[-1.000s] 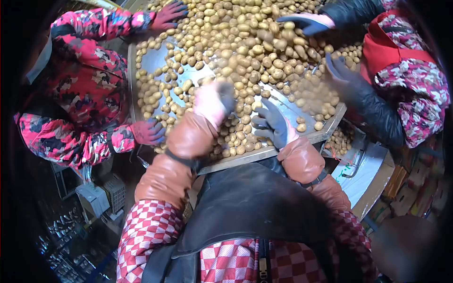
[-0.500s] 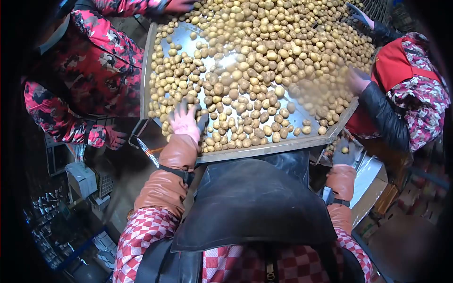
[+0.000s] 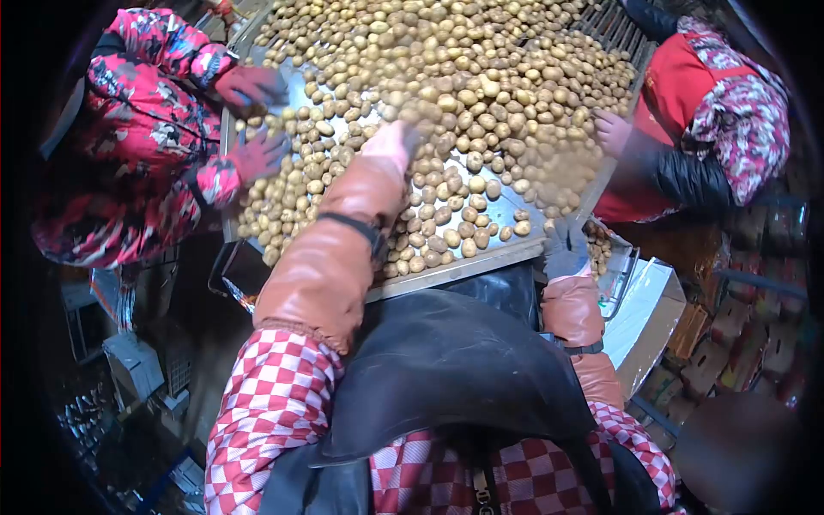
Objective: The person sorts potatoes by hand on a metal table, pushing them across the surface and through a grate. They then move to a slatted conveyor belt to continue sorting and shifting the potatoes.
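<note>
Many small potatoes (image 3: 498,90) are spread over a metal-topped sorting table (image 3: 534,225) with a raised rim. My left hand (image 3: 396,144), in a pink and grey glove, reaches far in among the potatoes near the middle; its fingers are smeared by motion. Beside the table's front right corner is my right hand (image 3: 565,251), in a grey glove, with its fingers stretched toward the rim and no potato visible in them. Bare metal shows between the potatoes around the front right part.
One person in camouflage (image 3: 142,129) has both gloved hands over the table's left side. Another person in a red apron (image 3: 665,94) works at the right edge. More potatoes (image 3: 598,247) lie below the right corner, beside an open cardboard box (image 3: 648,322).
My left hand has moved forward and right, deeper into the potatoes. My right hand has risen from below the rim to the table corner. The left person's hands have come over the table.
</note>
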Demonstrator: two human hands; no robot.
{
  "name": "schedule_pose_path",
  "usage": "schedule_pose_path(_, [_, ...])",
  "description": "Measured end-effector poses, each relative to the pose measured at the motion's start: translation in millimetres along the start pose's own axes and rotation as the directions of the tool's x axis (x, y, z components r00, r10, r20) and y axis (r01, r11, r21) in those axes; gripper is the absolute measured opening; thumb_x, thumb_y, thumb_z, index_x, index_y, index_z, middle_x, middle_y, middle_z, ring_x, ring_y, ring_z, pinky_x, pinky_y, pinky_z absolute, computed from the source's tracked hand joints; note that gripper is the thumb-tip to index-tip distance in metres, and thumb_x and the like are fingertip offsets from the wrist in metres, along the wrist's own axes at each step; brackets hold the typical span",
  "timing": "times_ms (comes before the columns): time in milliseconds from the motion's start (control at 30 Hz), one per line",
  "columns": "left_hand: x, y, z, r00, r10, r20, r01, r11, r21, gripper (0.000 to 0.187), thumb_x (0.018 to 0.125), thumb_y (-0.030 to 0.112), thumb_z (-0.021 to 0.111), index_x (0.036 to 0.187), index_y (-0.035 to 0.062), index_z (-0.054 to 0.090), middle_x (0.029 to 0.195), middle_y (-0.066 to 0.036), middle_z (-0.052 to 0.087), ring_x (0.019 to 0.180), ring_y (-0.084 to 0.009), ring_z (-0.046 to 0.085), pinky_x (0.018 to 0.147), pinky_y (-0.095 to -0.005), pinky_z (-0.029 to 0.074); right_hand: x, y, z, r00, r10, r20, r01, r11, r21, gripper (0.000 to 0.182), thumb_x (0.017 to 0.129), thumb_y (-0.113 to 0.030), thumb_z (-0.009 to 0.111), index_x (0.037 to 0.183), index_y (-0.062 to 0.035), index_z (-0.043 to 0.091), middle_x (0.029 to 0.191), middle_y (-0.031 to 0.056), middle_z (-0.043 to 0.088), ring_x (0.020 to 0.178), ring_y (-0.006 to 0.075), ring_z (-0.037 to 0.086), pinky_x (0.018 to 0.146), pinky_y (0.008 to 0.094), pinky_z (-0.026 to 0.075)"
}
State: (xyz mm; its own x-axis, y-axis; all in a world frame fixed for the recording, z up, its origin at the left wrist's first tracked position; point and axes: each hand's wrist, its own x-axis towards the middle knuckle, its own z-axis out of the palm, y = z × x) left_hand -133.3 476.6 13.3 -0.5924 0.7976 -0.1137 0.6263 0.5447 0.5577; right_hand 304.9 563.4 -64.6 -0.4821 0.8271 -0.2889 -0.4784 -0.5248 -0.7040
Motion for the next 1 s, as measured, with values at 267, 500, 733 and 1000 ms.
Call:
schedule_pose_path(267, [-104.6,63.6,29.6,0.825,0.547,0.144,-0.514,0.832,-0.210,0.045,0.087,0.029,0.073,0.129,0.0135,0.063,0.121,-0.015,0.068,0.115,-0.0367,0.062,0.102,-0.0433,0.048,-4.4,10.8,118.5,0.882,0.454,-0.124,-0.471,0.846,-0.249,0.040,0.100,-0.018,0.057,0.139,-0.0092,0.059,0.111,0.0059,0.063,0.088,0.0125,0.060,0.066,0.0278,0.053])
schedule_pose_path(500, [-172.8,-58.0,-19.6,0.911,0.324,0.254,-0.406,0.813,0.417,0.069,0.088,0.059,0.065,0.143,0.0184,0.053,0.154,-0.012,0.044,0.144,-0.0401,0.035,0.118,-0.0627,0.022,-31.3,-59.1,-66.4,0.876,-0.466,-0.129,-0.179,-0.065,-0.982,0.046,0.104,-0.037,0.052,0.144,-0.0145,0.054,0.145,0.0079,0.057,0.126,0.0243,0.057,0.101,0.0322,0.052])
schedule_pose_path(733, [-190.4,-97.3,-55.5,0.958,-0.281,-0.054,0.265,0.801,0.537,0.064,0.090,0.058,0.062,0.145,0.0271,0.053,0.161,-0.004,0.038,0.151,-0.0374,0.026,0.118,-0.0676,0.018,15.3,-14.4,-113.0,0.990,-0.094,-0.106,0.073,0.979,-0.190,0.054,0.107,-0.039,0.041,0.154,-0.0116,0.039,0.148,0.0110,0.053,0.130,0.0293,0.055,0.101,0.0419,0.051])
schedule_pose_path(1000, [-209.1,-61.6,-17.3,0.967,-0.019,0.253,0.020,1.000,-0.002,0.053,0.091,0.049,0.064,0.136,0.0208,0.059,0.150,-0.016,0.049,0.138,-0.0369,0.046,0.106,-0.0550,0.043,132.5,45.5,129.4,0.965,-0.196,0.175,0.248,0.456,-0.855,0.041,0.096,-0.008,0.069,0.137,-0.0064,0.063,0.124,0.0109,0.068,0.114,0.0189,0.062,0.097,0.0324,0.050])
